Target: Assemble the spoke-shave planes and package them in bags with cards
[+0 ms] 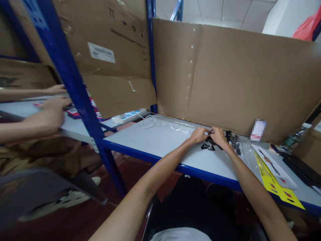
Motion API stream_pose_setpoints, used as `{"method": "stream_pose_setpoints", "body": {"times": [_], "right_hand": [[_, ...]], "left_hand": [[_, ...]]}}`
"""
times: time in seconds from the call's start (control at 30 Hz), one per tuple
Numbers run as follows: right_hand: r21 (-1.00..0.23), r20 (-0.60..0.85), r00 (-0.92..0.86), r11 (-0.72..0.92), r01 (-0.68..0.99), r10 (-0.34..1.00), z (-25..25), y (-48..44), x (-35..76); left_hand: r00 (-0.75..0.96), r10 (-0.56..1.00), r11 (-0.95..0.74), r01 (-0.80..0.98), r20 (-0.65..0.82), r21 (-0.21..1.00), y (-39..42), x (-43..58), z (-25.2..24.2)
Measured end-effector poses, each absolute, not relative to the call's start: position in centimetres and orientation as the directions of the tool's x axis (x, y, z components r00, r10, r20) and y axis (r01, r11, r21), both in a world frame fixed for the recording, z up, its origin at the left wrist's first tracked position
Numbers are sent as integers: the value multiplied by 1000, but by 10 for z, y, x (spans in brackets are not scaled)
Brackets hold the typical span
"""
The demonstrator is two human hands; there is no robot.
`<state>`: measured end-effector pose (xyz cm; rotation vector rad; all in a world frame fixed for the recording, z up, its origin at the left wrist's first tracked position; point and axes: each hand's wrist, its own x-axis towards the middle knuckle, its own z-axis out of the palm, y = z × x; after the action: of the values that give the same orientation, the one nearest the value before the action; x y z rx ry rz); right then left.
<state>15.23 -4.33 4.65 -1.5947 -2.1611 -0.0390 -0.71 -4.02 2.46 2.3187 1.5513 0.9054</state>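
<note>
Cardboard [238,77] backs left hand [199,135] and right hand [218,136] pinching black part [210,133] beside tools [235,142].

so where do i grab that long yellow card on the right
Take the long yellow card by its near end, coming from the table's front. It lies flat on the white table, but that end seems to reach over the blue front edge, so a thumb above and fingers below could pinch it. The right hand, on the small black parts, is closest.
</note>
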Motion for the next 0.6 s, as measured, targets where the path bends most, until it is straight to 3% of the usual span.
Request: {"method": "stream_pose_setpoints", "body": {"times": [0.17, 0.27, 0.6], "right_hand": [[-11, 367, -337, 366, 930, 867, 41, -65, 156], [55, 355, -346, 350, 935, 869, 39, -72, 150], [-19, 348, -357, 388, 922, 867, 38, -71, 157]], "left_hand": [[291, 883, -454, 726, 368, 517, -43, -4, 25], [260, 898, -425, 719, 354, 550, -44, -4, 25], [159, 926, -335, 763, 342, 553, -43, -7, 26]]}}
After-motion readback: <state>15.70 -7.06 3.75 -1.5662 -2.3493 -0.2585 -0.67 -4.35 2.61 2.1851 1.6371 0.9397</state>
